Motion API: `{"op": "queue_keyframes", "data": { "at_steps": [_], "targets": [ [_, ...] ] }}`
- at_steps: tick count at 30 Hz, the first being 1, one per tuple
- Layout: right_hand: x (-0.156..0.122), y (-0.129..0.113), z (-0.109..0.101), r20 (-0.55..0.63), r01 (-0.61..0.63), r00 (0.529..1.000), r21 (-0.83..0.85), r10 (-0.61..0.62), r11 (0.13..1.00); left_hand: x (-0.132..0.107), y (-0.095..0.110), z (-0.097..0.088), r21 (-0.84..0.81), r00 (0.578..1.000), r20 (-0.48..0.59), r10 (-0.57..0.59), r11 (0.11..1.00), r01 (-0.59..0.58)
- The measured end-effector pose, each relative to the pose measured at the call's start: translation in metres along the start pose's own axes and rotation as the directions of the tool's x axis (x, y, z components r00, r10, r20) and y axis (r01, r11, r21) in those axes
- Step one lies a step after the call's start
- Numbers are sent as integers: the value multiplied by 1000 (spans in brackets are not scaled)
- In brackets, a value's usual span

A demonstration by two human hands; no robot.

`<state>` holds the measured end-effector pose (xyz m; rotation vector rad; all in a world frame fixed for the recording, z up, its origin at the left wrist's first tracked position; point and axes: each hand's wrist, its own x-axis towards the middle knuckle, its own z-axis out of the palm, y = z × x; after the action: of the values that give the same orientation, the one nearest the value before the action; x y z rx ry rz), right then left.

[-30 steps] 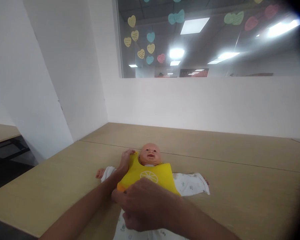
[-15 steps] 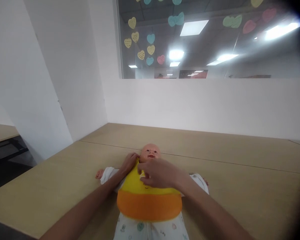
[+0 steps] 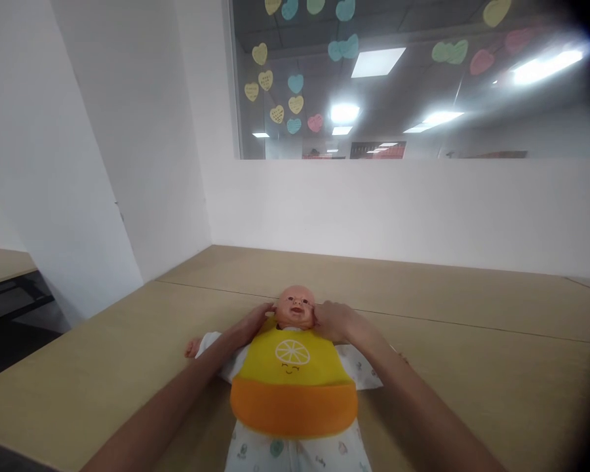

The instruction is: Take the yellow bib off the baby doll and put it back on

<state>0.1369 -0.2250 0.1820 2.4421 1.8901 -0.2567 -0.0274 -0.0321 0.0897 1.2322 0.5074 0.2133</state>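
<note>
Lying face up at lower centre of the frame on a tan table point(image 3: 472, 367): a doll point(image 3: 295, 306) in a white printed suit, a yellow bib point(image 3: 290, 367) with an orange pocket point(image 3: 294, 408) spread over its chest. Reaching in from the bottom edge, left hand point(image 3: 255, 322) curled at the left side of the doll's neck, right hand point(image 3: 335, 321) curled at the right side, both touching the bib's top corners beside the head; fingertips hidden behind the neck, so actual grip on the straps cannot be told. Judged best done by keeping both corners level, drawing the straps snug behind the neck without tilting the head, and leaving the lemon print centred. Orange pocket at the bib's lower edge looks flat; nothing seen inside. Above, a window with paper hearts point(image 3: 295, 84).
</note>
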Motion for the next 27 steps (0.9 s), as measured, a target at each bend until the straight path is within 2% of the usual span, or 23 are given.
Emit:
{"op": "queue_keyframes", "data": {
  "at_steps": [2,3,6,12,16,19,24,27],
  "targets": [
    [-2,-2,-1,-16,9,1000,-11,-9,1000,0,3,5,-23,994,67,-86,996,88],
    [-4,-2,-2,-23,14,1000,-12,-15,1000,1,3,6,-50,993,77,-88,995,92],
    [-13,-5,-11,-51,32,998,-5,-33,999,5,4,5,-127,999,44,-12,992,18],
    [-23,-2,-22,-99,94,991,34,-90,995,1,5,3,-202,981,195,0,979,40],
    [-18,6,-22,-135,160,980,69,-150,985,-3,7,6,-253,976,210,54,967,1],
    [-8,16,-18,-138,130,983,82,-118,988,-3,7,7,-263,981,186,47,965,4],
    [11,39,-5,-35,-46,998,68,48,997,-2,8,8,-266,989,137,59,964,-21],
    [19,50,4,151,-84,987,243,48,966,-4,9,10,-264,988,137,65,964,-26]
  ]
}}
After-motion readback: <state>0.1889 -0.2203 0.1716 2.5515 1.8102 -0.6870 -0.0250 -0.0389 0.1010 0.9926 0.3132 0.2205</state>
